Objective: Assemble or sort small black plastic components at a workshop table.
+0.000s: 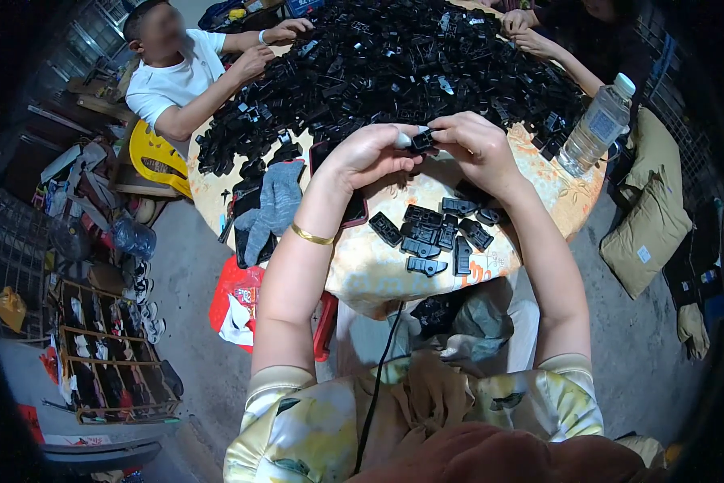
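Over the near side of the round table, both my hands come together on a small black plastic part (422, 142). My left hand (375, 154) grips it from the left, with a white covering on one fingertip. From the other side, the fingers of my right hand (476, 146) pinch it; their tips are partly hidden. Just beyond my hands spreads a big heap of black plastic parts (394, 72). Several similar black parts (423, 229) lie in a loose group nearer to me. Beneath my left wrist is a dark phone-like slab with a reddish edge (356, 211), partly covered.
A grey glove (275, 201) lies left of my left forearm. A large clear bottle (597, 125) stands at the table's right edge. Two people work at the heap's far left and far right. A yellow chair (154, 165), red bag (237, 302) and beige sack (643, 233) surround the table.
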{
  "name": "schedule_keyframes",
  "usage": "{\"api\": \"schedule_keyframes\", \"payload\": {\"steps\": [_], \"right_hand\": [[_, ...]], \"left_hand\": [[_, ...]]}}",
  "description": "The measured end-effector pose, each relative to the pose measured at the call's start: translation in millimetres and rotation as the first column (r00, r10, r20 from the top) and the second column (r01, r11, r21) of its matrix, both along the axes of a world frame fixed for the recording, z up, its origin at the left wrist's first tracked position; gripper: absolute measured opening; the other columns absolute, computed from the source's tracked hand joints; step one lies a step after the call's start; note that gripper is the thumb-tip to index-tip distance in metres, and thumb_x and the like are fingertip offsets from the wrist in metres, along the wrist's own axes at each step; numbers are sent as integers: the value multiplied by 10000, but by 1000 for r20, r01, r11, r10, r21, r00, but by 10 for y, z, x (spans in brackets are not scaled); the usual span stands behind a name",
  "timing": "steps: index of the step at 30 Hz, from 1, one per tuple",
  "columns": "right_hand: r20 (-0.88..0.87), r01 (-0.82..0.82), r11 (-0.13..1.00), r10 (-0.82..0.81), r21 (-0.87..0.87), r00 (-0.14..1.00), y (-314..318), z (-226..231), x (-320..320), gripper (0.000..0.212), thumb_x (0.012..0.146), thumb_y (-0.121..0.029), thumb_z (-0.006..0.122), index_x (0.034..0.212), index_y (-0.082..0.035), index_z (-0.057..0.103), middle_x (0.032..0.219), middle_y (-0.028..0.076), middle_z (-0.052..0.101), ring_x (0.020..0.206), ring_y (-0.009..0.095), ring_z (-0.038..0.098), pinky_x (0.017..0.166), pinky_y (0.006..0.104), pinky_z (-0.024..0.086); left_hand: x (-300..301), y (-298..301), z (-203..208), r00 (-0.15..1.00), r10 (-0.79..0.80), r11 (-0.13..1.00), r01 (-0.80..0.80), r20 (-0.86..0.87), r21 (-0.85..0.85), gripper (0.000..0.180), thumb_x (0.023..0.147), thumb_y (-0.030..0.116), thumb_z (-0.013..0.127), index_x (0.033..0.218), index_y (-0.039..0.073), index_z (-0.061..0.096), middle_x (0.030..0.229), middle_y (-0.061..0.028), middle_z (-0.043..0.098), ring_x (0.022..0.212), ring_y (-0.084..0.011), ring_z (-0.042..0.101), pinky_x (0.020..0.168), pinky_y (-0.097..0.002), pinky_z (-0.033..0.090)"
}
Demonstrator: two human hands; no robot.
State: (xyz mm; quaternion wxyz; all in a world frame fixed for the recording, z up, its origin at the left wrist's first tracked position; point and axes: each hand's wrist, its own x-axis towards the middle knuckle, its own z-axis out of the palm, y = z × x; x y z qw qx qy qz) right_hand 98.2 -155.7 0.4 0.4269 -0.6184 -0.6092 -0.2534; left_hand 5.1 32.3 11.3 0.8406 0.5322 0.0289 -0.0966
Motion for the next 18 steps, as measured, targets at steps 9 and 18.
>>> {"api": "schedule_keyframes", "payload": {"steps": [9,18], "right_hand": [[18,91,991,-90,-99,996,-1,-5,-147,404,681,18,668,1065,-59,571,929,111,642,826,270,625,714,321,515],[-819,-149,983,172,107,548,-119,16,194,374,808,-140,649,1152,-24,561,1001,64,619,859,122,583,762,253,481]], "left_hand": [[-10,-137,-1,999,7,890,-31,53,456,238,813,93,609,1030,-7,603,810,-8,602,603,-44,514,549,-166,429],[-79,-312,98,948,123,811,-266,293,521,354,814,93,613,1134,-34,533,902,-27,606,698,-54,540,667,-197,491]]}}
